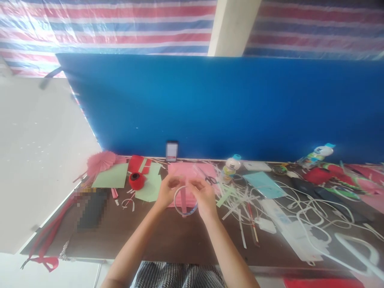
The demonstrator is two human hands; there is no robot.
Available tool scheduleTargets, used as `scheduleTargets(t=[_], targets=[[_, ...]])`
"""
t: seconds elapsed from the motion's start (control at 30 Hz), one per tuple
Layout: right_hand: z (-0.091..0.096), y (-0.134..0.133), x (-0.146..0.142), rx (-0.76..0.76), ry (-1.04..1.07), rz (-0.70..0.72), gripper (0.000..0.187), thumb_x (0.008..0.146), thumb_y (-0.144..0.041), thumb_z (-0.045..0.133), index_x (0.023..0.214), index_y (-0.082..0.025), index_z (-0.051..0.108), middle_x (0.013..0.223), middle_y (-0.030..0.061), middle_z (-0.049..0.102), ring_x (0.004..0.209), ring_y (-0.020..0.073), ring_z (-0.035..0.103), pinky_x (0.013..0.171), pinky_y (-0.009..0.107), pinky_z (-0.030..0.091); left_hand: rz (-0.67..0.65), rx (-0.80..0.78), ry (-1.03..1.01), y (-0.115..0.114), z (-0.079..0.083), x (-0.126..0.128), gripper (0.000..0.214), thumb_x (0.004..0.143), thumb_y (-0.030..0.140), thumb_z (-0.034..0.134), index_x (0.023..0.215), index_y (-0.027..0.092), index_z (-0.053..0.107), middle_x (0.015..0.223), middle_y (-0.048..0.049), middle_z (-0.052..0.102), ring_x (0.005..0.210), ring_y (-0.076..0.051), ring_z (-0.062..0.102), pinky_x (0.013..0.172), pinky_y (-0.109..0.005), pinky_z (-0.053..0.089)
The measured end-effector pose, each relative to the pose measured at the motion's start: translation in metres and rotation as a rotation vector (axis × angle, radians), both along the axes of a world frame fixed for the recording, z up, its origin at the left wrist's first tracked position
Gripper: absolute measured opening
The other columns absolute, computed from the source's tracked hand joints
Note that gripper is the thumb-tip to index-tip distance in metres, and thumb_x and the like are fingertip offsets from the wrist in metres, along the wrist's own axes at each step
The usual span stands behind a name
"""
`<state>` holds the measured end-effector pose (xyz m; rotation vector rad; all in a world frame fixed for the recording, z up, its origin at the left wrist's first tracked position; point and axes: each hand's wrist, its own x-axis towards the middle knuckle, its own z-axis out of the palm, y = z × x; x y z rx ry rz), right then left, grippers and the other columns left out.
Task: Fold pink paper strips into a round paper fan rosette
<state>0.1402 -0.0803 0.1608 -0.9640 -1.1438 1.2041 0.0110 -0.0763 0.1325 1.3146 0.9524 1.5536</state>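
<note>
My left hand (167, 193) and my right hand (204, 196) are close together over the middle of the brown table (168, 240). Both have fingers curled on a clear tape roll (185, 201) held between them. A pink paper strip (183, 200) runs down through the ring. Under the hands lies a pink paper sheet (187, 172).
A red tape roll (137, 181), green paper (111, 177) and a pink paper fan (101, 161) lie to the left. Scissors (207, 177), a glue bottle (231, 166), white paper strips (240, 198), a power strip (280, 220) and white cables (318, 228) crowd the right. A blue partition (228, 104) backs the table, with a phone (171, 151) leaning on it.
</note>
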Motion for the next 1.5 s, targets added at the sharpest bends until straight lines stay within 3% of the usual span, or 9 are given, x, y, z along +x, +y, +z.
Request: scheduleTargets(t=[0.1,0.23,0.47,0.77,1.0,1.23,1.5], targets=[[-0.001,0.001,-0.001,0.017,-0.037,0.017,0.022,0.063,-0.032,0.07,0.078,-0.017,0.062,0.079,0.0062,0.067,0.072,0.0184,0.063,0.049,0.023,0.045,-0.06,-0.058,-0.057,0.0,0.004,0.001,0.048,0.066,0.028,0.068,0.111,0.018,0.057,0.088,-0.0071,0.067,0.079,-0.018,0.063,0.074,-0.031,0.051],[-0.001,0.002,0.001,0.049,-0.084,-0.004,0.022,0.064,-0.033,0.069,0.076,-0.017,0.062,0.078,0.0062,0.067,0.073,0.0194,0.063,0.054,0.026,0.049,-0.045,-0.138,-0.073,-0.002,0.011,0.0,0.031,0.067,0.033,0.066,0.092,0.014,0.065,0.09,-0.009,0.067,0.08,-0.02,0.063,0.069,-0.031,0.053],[0.007,-0.001,0.004,0.022,-0.134,0.129,0.031,0.064,-0.036,0.069,0.087,-0.018,0.058,0.074,0.0044,0.068,0.073,0.0208,0.066,0.062,0.03,0.053,-0.069,-0.176,-0.148,-0.002,0.014,0.002,0.036,0.065,0.03,0.069,0.096,0.013,0.063,0.084,-0.0098,0.069,0.084,-0.021,0.064,0.076,-0.031,0.05],[0.006,0.004,0.008,0.032,-0.183,0.15,0.037,0.066,-0.035,0.067,0.095,-0.018,0.052,0.074,0.0048,0.068,0.074,0.0224,0.066,0.071,0.037,0.052,-0.14,-0.164,-0.148,-0.006,0.01,0.003,0.034,0.072,0.033,0.061,0.099,0.012,0.063,0.093,-0.0109,0.068,0.084,-0.023,0.064,0.078,-0.038,0.052],[0.002,0.007,0.009,-0.008,-0.212,0.126,0.037,0.065,-0.034,0.066,0.095,-0.019,0.052,0.071,0.0035,0.068,0.069,0.021,0.066,0.064,0.033,0.052,-0.051,-0.074,0.053,-0.008,0.009,0.003,0.027,0.076,0.031,0.056,0.096,0.015,0.065,0.096,-0.0092,0.067,0.09,-0.022,0.062,0.08,-0.035,0.051],[-0.002,0.011,0.006,-0.047,-0.248,0.122,0.035,0.064,-0.033,0.065,0.093,-0.018,0.052,0.068,0.0021,0.065,0.064,0.0188,0.064,0.051,0.027,0.05,0.132,0.01,0.32,-0.007,0.004,0.006,0.021,0.076,0.03,0.054,0.087,0.019,0.068,0.083,-0.0049,0.07,0.076,-0.019,0.065,0.069,-0.028,0.051],[0.002,0.0,0.005,0.041,-0.403,0.091,0.032,0.065,-0.039,0.064,0.089,-0.019,0.058,0.088,0.0062,0.062,0.074,0.019,0.062,0.048,0.025,0.049,0.361,-0.037,0.154,0.003,0.002,0.0,0.022,0.072,0.033,0.057,0.086,0.02,0.068,0.076,-0.0018,0.069,0.07,-0.017,0.063,0.069,-0.026,0.049]])
